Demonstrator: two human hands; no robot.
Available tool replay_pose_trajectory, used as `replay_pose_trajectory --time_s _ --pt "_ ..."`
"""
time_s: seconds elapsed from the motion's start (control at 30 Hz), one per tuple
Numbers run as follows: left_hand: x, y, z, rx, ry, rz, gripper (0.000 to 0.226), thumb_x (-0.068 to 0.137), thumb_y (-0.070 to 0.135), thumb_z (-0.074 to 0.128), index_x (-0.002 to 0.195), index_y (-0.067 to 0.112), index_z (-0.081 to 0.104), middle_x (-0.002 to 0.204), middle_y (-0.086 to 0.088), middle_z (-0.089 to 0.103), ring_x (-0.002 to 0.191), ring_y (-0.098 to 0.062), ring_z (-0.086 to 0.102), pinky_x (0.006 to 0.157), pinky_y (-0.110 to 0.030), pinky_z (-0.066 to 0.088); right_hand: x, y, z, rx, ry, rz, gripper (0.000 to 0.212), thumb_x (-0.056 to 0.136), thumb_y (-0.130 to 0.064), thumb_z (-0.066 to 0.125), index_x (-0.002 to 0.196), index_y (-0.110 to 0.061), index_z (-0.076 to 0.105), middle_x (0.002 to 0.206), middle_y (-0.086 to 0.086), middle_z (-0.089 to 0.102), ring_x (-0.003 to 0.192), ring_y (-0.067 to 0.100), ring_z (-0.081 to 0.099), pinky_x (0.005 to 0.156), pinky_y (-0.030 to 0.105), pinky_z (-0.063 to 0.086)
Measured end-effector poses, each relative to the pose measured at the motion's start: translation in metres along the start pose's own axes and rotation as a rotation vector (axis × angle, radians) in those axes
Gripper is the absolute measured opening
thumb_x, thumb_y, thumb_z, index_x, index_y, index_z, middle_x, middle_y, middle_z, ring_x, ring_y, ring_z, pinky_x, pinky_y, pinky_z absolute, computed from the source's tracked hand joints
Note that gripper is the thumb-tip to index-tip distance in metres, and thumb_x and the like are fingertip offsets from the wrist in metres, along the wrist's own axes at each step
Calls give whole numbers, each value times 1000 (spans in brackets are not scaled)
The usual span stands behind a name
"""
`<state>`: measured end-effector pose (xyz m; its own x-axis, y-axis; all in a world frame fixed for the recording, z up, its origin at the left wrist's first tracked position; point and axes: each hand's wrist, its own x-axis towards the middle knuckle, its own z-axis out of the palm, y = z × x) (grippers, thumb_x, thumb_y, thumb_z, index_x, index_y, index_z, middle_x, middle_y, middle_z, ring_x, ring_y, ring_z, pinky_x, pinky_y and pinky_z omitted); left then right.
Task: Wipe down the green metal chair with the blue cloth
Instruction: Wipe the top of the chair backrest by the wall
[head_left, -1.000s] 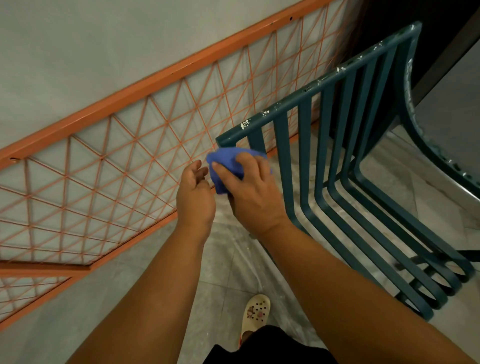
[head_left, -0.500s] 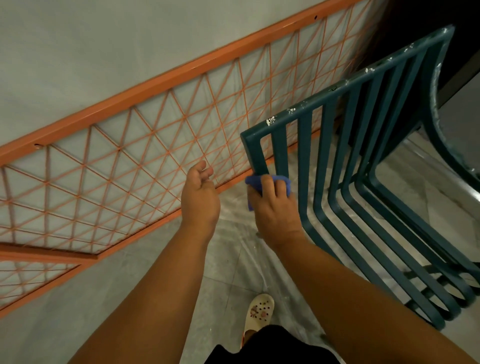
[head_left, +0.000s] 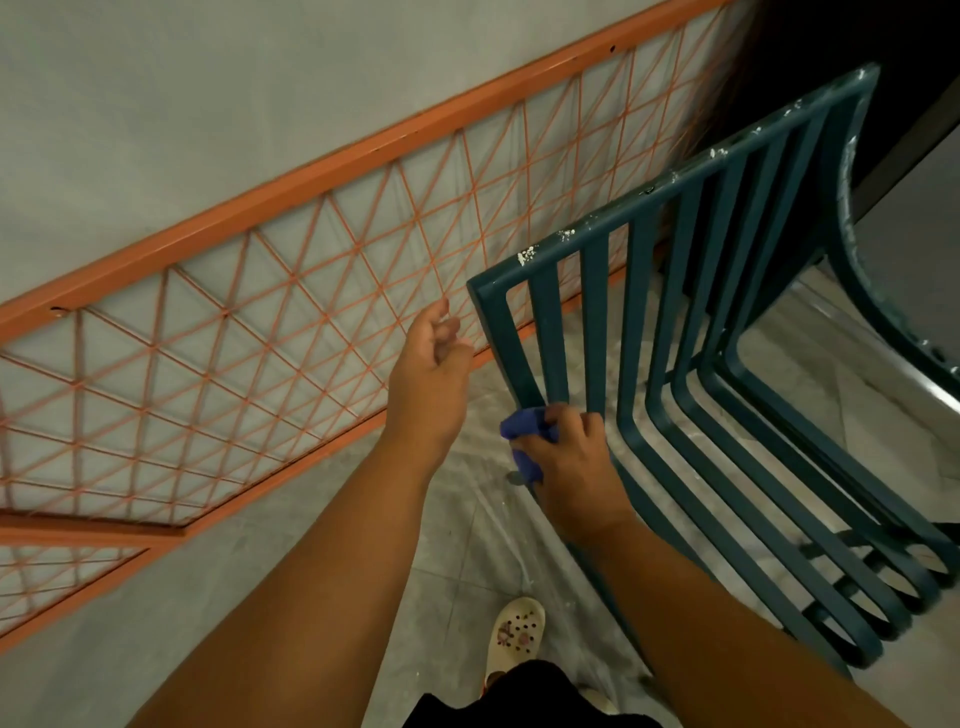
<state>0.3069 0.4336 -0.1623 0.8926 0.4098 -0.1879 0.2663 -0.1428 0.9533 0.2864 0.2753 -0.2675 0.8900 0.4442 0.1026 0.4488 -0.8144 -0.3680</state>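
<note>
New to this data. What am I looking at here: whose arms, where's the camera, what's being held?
No machine here: a person wears a camera on the head, looking forward and down at their own arms. The right hand grips a bunched blue cloth against the outermost slat low on the back of a green metal chair. The left hand hangs beside it, fingers loosely curled, holding nothing. An orange lattice panel runs along the wall. Below, the tiled floor and a pale shoe show.
</note>
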Motion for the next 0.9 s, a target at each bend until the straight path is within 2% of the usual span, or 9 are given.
replay_pose_trajectory --time_s 0.1,0.17,0.23,0.4,0.47,0.57,0.63,0.73,0.9 --pt "11 5 5 0 -8 48 48 96 21 51 142 30 39 132 9 55 121 -5 50 99 -26 42 14 -1 -24 302 19 98 43 80 -9 64 117 -31 61 122 8 44 108 26 43 88 36 45" --pt "19 12 10 15 12 78 46 95 24 54 140 26 43 125 14 57 119 -5 52 100 -26 43 30 -10 -41 390 195 90 57 77 -2 67 126 -28 53 128 11 39 115 26 43 94 37 47" --pt "27 18 14 31 61 117 41 93 27 57 133 20 54 123 10 61 115 -6 56 102 -31 45 49 -22 -58 412 366 58 64 75 1 69 132 -23 49 131 14 38 117 28 44 97 34 46" --pt "34 27 18 65 128 146 19 85 26 62 101 20 72 95 4 74 91 -11 69 88 -41 54 98 -36 -97 270 656 -20 47 85 -15 52 132 -20 55 128 15 43 109 33 44 91 33 41" --pt "35 28 17 83 146 157 13 85 22 63 95 22 72 89 4 74 84 -12 69 83 -41 56 113 -38 -99 168 639 -59 46 84 -18 53 129 -21 58 133 12 44 108 34 42 89 39 41" --pt "34 29 18 141 174 176 11 87 16 62 94 17 70 85 1 72 73 -10 65 74 -35 56 125 -41 -93 46 453 -35 41 85 -28 61 125 -27 60 142 4 48 116 34 41 85 49 42" --pt "34 30 18 151 174 169 11 88 15 62 97 19 68 90 3 72 79 -9 66 77 -31 55 126 -36 -93 40 383 -11 38 87 -35 56 124 -30 59 139 -1 51 125 33 39 91 53 36" --pt "36 31 18 147 193 136 15 87 17 66 100 23 62 96 5 70 89 -8 66 86 -34 54 126 -23 -98 27 370 -43 38 90 -40 44 122 -26 60 135 -2 54 131 32 37 99 55 26" --pt "38 36 14 264 194 162 13 83 17 69 92 24 63 93 6 70 91 -8 66 86 -38 53 127 -39 -91 153 367 41 31 88 -30 51 116 -20 61 131 0 56 137 32 31 103 58 27"
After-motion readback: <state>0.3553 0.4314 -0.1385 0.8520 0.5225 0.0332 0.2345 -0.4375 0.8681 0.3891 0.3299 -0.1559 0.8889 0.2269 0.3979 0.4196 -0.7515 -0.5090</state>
